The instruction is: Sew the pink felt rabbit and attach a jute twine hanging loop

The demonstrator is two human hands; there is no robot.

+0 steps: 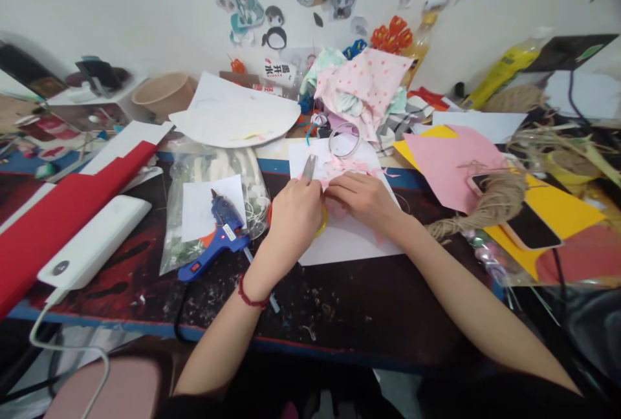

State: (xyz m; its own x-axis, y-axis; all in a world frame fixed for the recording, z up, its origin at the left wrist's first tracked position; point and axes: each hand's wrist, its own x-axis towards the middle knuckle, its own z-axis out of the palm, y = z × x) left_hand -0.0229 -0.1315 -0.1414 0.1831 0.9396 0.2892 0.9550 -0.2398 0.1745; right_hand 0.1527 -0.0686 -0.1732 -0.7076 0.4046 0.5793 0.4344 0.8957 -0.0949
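Observation:
My left hand (297, 209) is closed around a pair of scissors (309, 167), whose metal blade sticks out past the knuckles. Bits of orange and yellow show at either side of that hand. Close against it, my right hand (363, 198) has its fingers bent and pressed together, and what lies in its fingertips is hidden. Pink scraps (345, 165) lie around and under the right fingers. Beneath both hands is a white sheet of paper (339, 247). A metal ring (345, 139) rests just beyond the scraps.
Left of my hands, a blue glue gun (224, 228) lies on a plastic bag (179, 180). Farther left are a white power bank (94, 247) and red sheets (72, 212). On the right are twine (490, 202), a phone (531, 225) and pink paper (451, 160). Polka-dot cloth (369, 86) stands behind.

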